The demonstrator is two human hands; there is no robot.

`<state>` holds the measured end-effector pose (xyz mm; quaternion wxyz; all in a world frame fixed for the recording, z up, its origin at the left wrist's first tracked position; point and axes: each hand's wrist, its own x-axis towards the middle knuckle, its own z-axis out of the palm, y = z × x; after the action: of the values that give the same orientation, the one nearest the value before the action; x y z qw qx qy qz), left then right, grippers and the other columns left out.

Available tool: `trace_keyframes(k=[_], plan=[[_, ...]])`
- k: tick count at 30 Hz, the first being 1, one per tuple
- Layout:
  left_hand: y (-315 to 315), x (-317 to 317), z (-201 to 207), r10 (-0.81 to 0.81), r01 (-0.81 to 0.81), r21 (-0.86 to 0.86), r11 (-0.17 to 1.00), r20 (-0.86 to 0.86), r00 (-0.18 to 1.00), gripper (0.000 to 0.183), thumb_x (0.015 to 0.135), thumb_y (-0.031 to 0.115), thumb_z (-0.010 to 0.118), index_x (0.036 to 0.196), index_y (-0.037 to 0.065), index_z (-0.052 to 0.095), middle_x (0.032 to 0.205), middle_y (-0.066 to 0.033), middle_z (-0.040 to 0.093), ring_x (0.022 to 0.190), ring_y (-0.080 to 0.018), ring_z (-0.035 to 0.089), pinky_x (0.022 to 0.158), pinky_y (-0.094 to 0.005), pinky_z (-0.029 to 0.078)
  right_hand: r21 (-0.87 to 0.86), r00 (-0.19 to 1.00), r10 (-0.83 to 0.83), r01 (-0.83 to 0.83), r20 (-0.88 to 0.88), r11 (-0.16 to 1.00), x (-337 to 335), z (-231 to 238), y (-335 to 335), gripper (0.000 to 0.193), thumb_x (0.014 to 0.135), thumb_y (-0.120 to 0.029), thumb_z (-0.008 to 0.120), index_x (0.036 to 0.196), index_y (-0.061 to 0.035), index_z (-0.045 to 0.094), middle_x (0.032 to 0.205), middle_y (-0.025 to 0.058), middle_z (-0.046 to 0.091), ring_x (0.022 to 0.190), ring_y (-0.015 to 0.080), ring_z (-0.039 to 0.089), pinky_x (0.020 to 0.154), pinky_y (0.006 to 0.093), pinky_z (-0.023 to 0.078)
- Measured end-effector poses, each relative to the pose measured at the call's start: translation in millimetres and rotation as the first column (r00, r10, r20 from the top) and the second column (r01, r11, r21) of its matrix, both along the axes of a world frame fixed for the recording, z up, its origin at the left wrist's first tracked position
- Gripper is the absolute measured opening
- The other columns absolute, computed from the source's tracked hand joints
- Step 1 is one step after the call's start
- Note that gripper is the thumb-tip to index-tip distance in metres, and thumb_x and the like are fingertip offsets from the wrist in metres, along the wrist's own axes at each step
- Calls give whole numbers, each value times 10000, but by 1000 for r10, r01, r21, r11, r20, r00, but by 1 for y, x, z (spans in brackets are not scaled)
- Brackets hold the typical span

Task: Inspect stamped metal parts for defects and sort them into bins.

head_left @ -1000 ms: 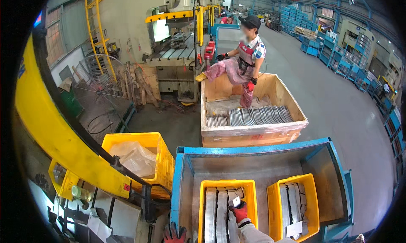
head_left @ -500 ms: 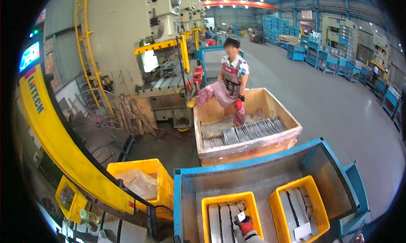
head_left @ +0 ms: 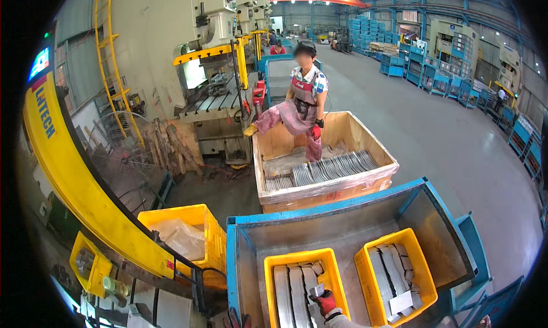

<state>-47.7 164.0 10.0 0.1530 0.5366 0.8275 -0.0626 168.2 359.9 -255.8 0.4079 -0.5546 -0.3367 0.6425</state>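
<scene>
My right hand (head_left: 326, 303), in a red glove, is closed on a small flat grey metal piece (head_left: 317, 290). It hovers over the right side of a yellow crate (head_left: 269, 282), which holds rows of stacked grey metal parts (head_left: 282, 296). At the lower edge, my left hand (head_left: 237, 320) shows only in part, in a dark reddish glove. Its fingers look apart, beside the near left corner of a blue metal bin (head_left: 232, 271). A second yellow crate (head_left: 424, 271) with similar parts stands to the right, a pale card (head_left: 401, 303) lying on top.
Beyond the bin, a person (head_left: 305, 97) stands in a wooden crate (head_left: 382, 176) of curved metal parts, one foot raised to its rim. A yellow machine arm (head_left: 85, 174) crosses the left side. Another yellow crate (head_left: 215, 236) holds plastic wrap. A large press (head_left: 211, 94) stands behind.
My left hand has come into view at the lower edge. My right hand still holds the metal piece over the crate. The whole view has shifted slightly.
</scene>
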Motion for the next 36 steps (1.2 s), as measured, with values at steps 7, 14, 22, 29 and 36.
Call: trace_keyframes(k=[7, 14, 22, 29, 36], plan=[[-7, -10, -26, -2, 4, 66, 998, -36, 999, 597, 832, 493, 414, 1334, 171, 369, 1445, -209, 90, 1332, -378, 74, 1063, -514, 82, -70, 999, 30, -32, -27, 997, -7, 32, -7, 492, 574, -76, 806, 973, 6, 530, 887, 80, 602, 791, 176, 565, 734, 293, 456], [-5, -5, -18, 2, 0, 51, 999, -35, 999, 591, 821, 506, 432, 1315, 185, 397, 1442, -205, 114, 1326, -385, 95, 1057, -517, 120, -38, 998, 49, -50, -27, 998, 1, 34, -15, 414, 552, -76, 809, 874, -16, 555, 677, 14, 559, 517, 111, 465, 474, 249, 394], [-13, -12, -35, -44, 52, 218, 975, -41, 998, 576, 820, 499, 439, 1296, 175, 420, 1431, -209, 156, 1313, -407, 129, 1048, -517, 152, -26, 998, 14, -12, 68, 1000, 5, 38, -27, 426, 549, -87, 815, 886, -33, 559, 753, 29, 579, 596, 114, 489, 527, 260, 406], [-10, -10, -29, -15, 19, 106, 994, -41, 999, 590, 817, 500, 423, 1306, 171, 409, 1444, -199, 118, 1317, -411, 101, 1046, -525, 143, -49, 998, 8, -11, -62, 999, 13, 23, -25, 430, 590, -62, 798, 942, -3, 558, 870, 61, 621, 771, 174, 575, 727, 294, 459], [-12, -12, -34, 0, 3, 65, 998, -47, 999, 607, 815, 485, 425, 1333, 173, 367, 1445, -198, 114, 1316, -419, 95, 1050, -526, 130, -64, 998, 31, -28, 58, 998, 5, 6, -25, 412, 603, -66, 785, 942, 0, 561, 866, 66, 619, 768, 169, 572, 717, 290, 459]])
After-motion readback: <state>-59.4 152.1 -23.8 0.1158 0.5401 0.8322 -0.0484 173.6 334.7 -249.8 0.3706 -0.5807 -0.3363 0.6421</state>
